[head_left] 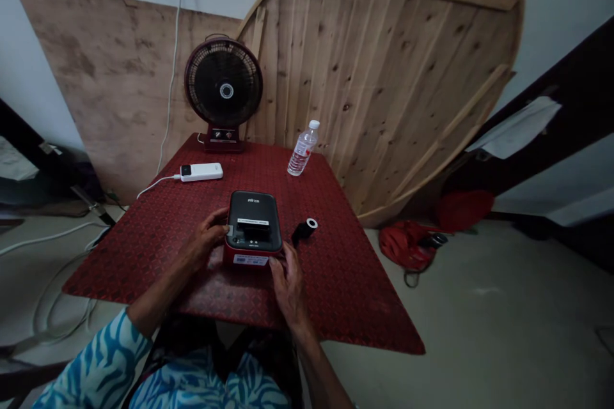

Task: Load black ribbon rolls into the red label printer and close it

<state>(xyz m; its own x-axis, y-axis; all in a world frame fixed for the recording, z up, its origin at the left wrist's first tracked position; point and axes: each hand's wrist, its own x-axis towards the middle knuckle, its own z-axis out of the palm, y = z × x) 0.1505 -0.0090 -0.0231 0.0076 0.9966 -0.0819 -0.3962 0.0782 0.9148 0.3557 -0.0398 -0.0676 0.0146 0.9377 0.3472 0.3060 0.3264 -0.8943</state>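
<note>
Both hands, left hand [207,238] and right hand [286,281], apparently grip a label printer [252,228].

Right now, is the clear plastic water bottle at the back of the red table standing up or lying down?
Upright: the clear plastic water bottle stands on its base on the red table, white cap on top, apart from both hands.

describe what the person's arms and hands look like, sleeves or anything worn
Both hands are bare: the left hand and right hand show no gloves, and no rings or watch can be made out. The left arm wears a loose sleeve in turquoise and white wavy stripes, ending below the elbow. The right forearm is uncovered.
</note>
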